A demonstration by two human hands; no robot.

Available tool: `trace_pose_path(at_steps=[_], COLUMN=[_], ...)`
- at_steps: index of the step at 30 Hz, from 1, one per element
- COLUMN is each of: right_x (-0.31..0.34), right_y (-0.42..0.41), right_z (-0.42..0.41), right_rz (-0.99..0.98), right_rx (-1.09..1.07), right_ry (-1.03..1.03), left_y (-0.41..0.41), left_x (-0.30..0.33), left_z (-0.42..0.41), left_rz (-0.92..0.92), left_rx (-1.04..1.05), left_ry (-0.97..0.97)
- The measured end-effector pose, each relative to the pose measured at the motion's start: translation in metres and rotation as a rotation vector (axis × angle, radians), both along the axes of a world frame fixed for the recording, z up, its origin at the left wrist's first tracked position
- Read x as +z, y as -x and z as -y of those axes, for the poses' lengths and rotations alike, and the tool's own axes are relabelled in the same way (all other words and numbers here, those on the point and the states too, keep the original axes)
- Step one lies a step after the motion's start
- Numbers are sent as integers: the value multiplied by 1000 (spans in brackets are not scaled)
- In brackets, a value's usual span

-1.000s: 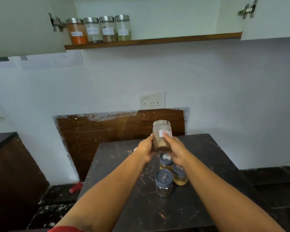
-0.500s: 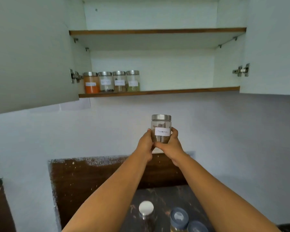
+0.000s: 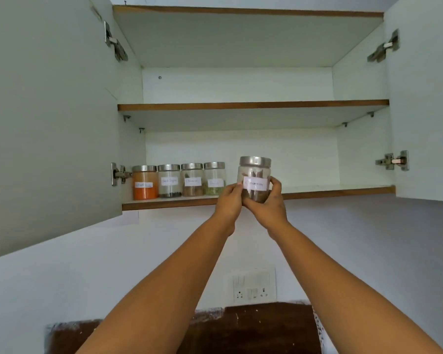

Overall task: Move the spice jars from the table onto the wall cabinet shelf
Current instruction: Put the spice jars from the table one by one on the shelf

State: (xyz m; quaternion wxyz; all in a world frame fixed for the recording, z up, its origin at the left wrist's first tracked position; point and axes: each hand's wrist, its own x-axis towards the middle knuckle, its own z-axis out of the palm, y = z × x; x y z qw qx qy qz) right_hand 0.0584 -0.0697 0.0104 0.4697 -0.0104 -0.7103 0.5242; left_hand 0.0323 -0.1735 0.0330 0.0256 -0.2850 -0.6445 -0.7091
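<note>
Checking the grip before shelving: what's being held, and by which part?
A labelled spice jar, held by both hands: left hand and right hand wrap its lower body, lid untouched.

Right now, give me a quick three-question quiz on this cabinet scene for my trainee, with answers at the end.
1. True or false: the held jar already stands on the lower shelf.
2. How many jars stand in the row on that shelf? A) three B) four C) six
3. Fill in: the leftmost shelf jar holds ______ coloured powder.

Key:
1. False. The left hand and right hand both grip it, in front of the shelf edge.
2. B
3. Orange
</note>
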Motion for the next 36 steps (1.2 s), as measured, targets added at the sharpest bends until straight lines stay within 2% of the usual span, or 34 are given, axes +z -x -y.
trace_pose_path(at_steps=[3,5,7,9,11,14,17,23,36], right_x=[27,45,57,61,65,78,84,80,78], right_y=[19,42,63,85,108,142,170,192,188], right_z=[-16,-30,-48,-65,-78,-86,-77,-68,-69], right_rz=[30,74,146,276,443,632,705,724,704], right_rx=[-57,-67,-108,-175,-187,-147,-136,-118,-132], right_ry=[-122,-202,-293,-386,-377,-326,-349,-381,-458], left_y=[22,48,83,113,137,152,159,164,164], left_x=[19,31,37,25,5,-6,-6,-9,-9], left_z=[-3,-3,4,16,22,23,21,22,23], left_rz=[-100,-272,-453,-598,-716,-768,-822,-901,-868], left_rx=[4,152,421,713,953,1041,1058,1130,1098], left_ry=[35,141,397,732,901,867,856,806,801])
